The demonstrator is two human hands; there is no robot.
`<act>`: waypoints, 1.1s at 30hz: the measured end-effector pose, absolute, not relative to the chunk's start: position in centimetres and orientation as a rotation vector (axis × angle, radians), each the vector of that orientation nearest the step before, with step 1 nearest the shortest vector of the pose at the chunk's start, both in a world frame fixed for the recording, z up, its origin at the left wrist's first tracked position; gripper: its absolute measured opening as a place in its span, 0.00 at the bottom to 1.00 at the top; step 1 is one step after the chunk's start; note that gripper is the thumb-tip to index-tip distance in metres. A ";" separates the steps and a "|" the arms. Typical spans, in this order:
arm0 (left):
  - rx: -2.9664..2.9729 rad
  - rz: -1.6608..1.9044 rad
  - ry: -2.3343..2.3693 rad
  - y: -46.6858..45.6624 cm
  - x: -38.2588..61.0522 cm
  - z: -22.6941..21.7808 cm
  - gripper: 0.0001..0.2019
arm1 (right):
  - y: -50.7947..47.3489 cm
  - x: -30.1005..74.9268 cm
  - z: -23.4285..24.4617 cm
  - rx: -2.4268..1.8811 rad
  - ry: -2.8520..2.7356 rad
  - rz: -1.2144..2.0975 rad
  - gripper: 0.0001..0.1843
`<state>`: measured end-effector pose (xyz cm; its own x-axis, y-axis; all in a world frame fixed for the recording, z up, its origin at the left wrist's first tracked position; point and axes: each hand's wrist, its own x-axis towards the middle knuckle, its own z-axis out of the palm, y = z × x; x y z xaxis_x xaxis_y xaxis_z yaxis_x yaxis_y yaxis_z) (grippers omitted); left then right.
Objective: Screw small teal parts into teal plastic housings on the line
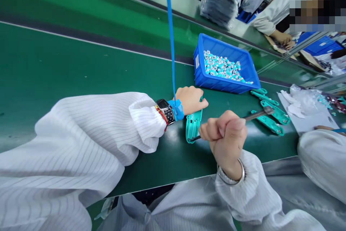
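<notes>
One right hand [225, 133], silver bangle [229, 182] at the wrist, was closest, balled into a fist around a metal tool [255, 115], thumb pressed down over the curled index finger. The thick end poked out to the right; the thin end reached left into a teal shell [193, 127]. That shell lay on the green bench [162, 166] between the two hands, rounded end nearest. Going by where the tip sat, I figured the step was tool work inside that rounded end, though the exact contact was too small to make out. My guess was that the next move called for a steady grip and enough hold on the shell so it couldn't skate around.

Shell-wise: shiny teal, hollow side up, long ridges inside, plus some small detail farther up I couldn't read. The left hand [189, 100] covered its far end, thumb stuck out, other fingers curled; couldn't tell if the fingertips were pinching or just pressing. Watch [163, 104] and blue strap [177, 110] on that wrist.

Off right lay more shells [271, 112], then a blue bin [224, 83] of little teal-and-white parts [221, 67] further back. Farthest off, another person's pale sleeve [266, 22].
</notes>
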<state>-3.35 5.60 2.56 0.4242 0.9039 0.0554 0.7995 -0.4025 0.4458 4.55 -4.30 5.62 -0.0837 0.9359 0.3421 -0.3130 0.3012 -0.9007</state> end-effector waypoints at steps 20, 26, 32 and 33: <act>1.715 0.468 0.854 7.9 -4.2 1.6 0.18 | 7.5 16.4 8.1 -1.819 -1.887 0.082 0.08; 1.399 0.409 0.818 8.2 -5.1 2.0 0.18 | 14.9 16.2 7.1 -2.004 -2.060 0.208 0.15; 0.738 0.550 0.875 8.1 -5.6 4.3 0.16 | 16.3 15.1 5.6 -2.110 -2.106 0.234 0.17; 0.681 0.552 0.883 8.2 -5.7 4.6 0.17 | 16.4 15.2 5.5 -2.128 -2.114 0.236 0.16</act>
